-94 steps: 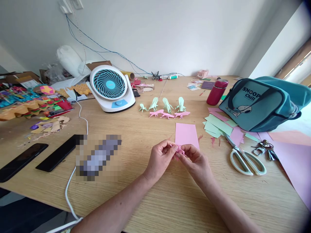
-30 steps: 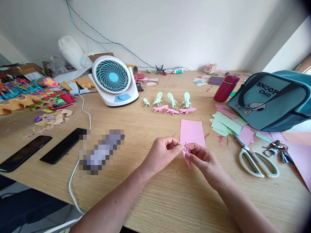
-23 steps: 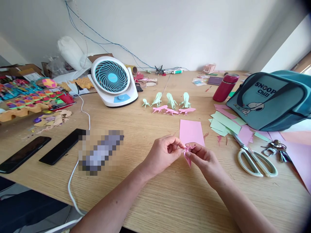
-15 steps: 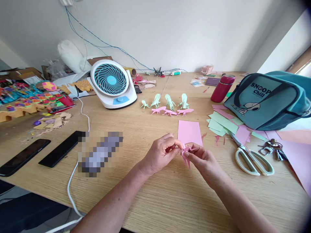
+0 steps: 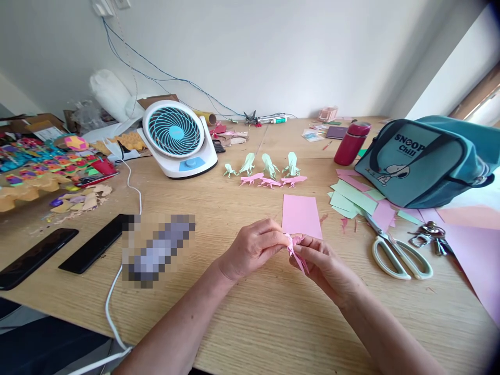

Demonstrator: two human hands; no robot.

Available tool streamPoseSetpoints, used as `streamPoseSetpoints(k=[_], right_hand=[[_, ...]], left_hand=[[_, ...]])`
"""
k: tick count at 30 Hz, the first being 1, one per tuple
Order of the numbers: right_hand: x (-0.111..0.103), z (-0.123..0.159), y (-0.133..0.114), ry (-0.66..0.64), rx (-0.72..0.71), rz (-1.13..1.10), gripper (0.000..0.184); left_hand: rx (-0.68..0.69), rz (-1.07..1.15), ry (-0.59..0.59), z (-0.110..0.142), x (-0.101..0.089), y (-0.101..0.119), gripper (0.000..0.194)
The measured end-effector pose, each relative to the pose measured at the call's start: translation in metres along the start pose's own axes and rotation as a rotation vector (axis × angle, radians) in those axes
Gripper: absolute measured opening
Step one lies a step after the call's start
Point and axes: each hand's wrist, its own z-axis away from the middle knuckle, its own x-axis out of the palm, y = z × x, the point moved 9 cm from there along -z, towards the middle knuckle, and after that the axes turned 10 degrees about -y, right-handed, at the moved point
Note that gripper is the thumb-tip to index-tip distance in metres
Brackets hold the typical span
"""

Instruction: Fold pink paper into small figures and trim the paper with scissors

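My left hand [image 5: 253, 247] and my right hand [image 5: 322, 263] meet over the wooden table [image 5: 250, 323], both pinched on a small folded pink paper figure [image 5: 296, 251]. Its pointed end hangs down between my fingers. Just behind my hands lies a flat pink paper rectangle [image 5: 300, 216]. Farther back stand several green folded figures [image 5: 269, 165] with pink folded figures [image 5: 273, 182] lined up in front of them.
A white and blue desk fan [image 5: 175, 138] stands at back left. Scissors [image 5: 396, 255], keys [image 5: 427, 234] and paper scraps [image 5: 351, 198] lie right, below a teal bag [image 5: 425, 161] and a red bottle [image 5: 349, 143]. Two black phones [image 5: 94, 245] and a white cable [image 5: 111, 307] lie left.
My hands have kept working the pink figure in place; its pointed tail now slants down to the right. The view has shifted slightly.
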Motion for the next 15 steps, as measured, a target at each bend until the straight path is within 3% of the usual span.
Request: streamPoseSetpoints(k=[7,15], right_hand=[[0.000,0.001,0.002,-0.048,0.024,0.002,0.018],[0.004,0.005,-0.010,-0.126,0.001,0.094,0.021]], left_hand=[[0.048,-0.202,0.031,0.006,0.005,0.006,0.023],[0.137,-0.265,0.076,0.006,0.000,0.021,0.024]])
